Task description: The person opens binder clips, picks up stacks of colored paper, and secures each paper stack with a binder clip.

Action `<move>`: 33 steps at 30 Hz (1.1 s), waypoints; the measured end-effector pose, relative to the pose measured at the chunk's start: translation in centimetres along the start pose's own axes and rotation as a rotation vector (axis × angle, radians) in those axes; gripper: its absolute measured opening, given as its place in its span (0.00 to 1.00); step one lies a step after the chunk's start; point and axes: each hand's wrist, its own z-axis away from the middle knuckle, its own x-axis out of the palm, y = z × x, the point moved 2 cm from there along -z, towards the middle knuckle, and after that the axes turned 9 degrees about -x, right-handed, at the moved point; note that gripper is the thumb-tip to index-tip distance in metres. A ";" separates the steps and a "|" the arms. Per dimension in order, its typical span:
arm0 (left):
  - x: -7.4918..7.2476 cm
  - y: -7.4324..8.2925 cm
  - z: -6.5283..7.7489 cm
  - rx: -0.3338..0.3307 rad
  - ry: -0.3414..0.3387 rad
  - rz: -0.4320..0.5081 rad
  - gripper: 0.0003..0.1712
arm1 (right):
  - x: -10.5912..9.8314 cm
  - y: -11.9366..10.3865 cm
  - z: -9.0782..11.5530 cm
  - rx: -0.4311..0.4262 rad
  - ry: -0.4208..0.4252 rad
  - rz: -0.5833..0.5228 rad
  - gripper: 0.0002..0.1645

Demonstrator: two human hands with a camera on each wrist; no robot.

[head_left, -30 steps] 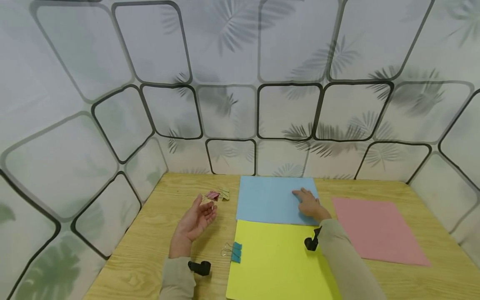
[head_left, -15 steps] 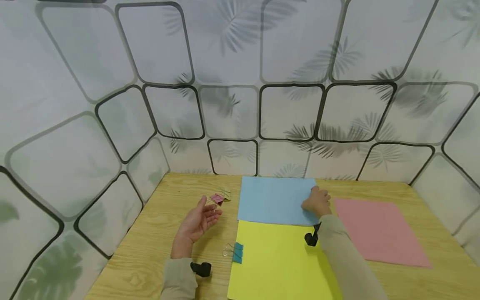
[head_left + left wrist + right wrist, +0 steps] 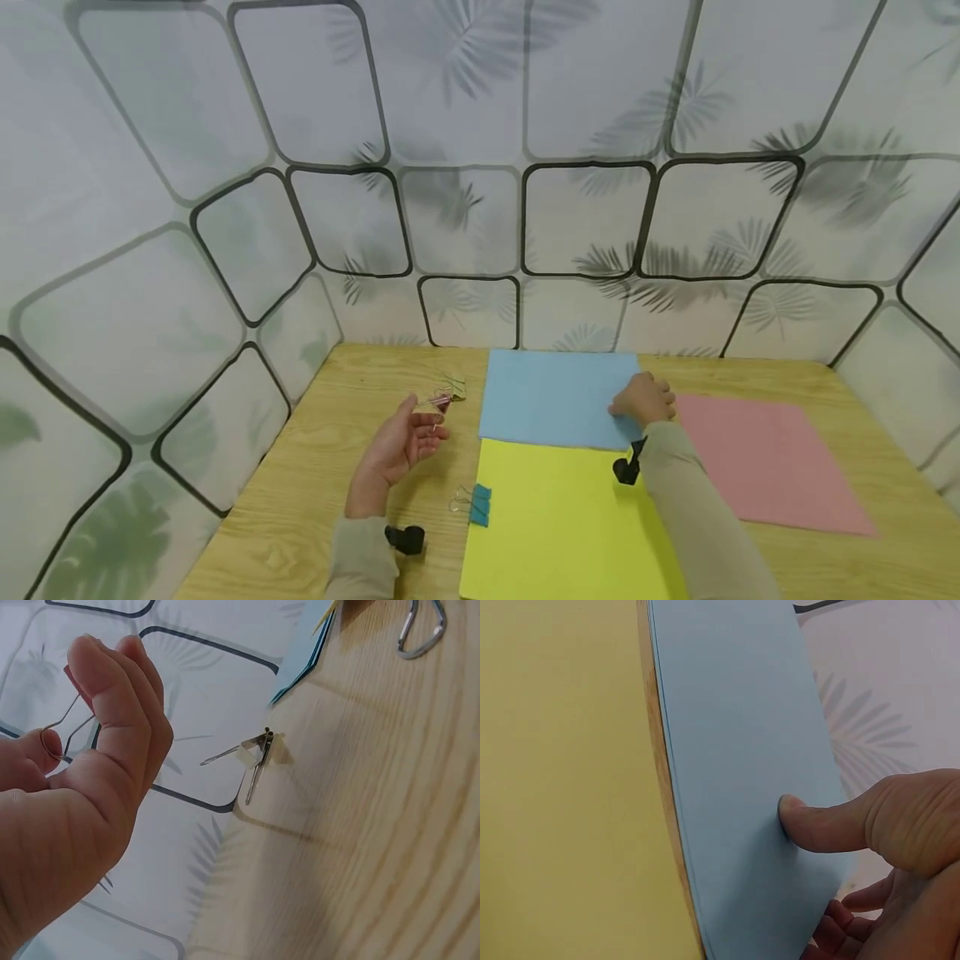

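My left hand (image 3: 397, 446) is raised above the table and pinches a pink binder clip (image 3: 444, 403). In the left wrist view, the clip's wire handles and a bit of its red body show between thumb and fingers. Just beyond stands a pale yellow binder clip (image 3: 459, 389) on the table. My right hand (image 3: 645, 400) grips the right edge of a stack of blue paper (image 3: 551, 396). In the right wrist view its thumb (image 3: 821, 825) lies on the top sheet, while the other fingers are at the edge, partly hidden.
A yellow paper stack (image 3: 562, 525) lies in front of the blue one, with a teal binder clip (image 3: 480, 505) on its left edge. Pink paper (image 3: 772, 467) lies to the right on the wooden table (image 3: 285, 508). A patterned curtain (image 3: 465, 225) encloses the table.
My right hand has gone from resting outstretched on the blue paper to gripping its right edge. The left hand has shifted slightly rightward, and the pink clip has turned in its fingers.
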 end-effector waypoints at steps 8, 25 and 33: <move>0.8 0.1 0.1 -0.005 0.050 -0.172 0.39 | -0.5 0.2 0.5 -0.013 -0.028 -0.028 0.51; 0.6 0.1 0.1 -0.006 0.172 -0.246 0.32 | -0.7 1.5 0.1 -0.079 -0.066 -0.154 0.60; 0.5 0.5 0.0 -0.007 0.163 -0.286 0.36 | -1.2 2.5 -0.4 -0.125 -0.139 -0.277 0.46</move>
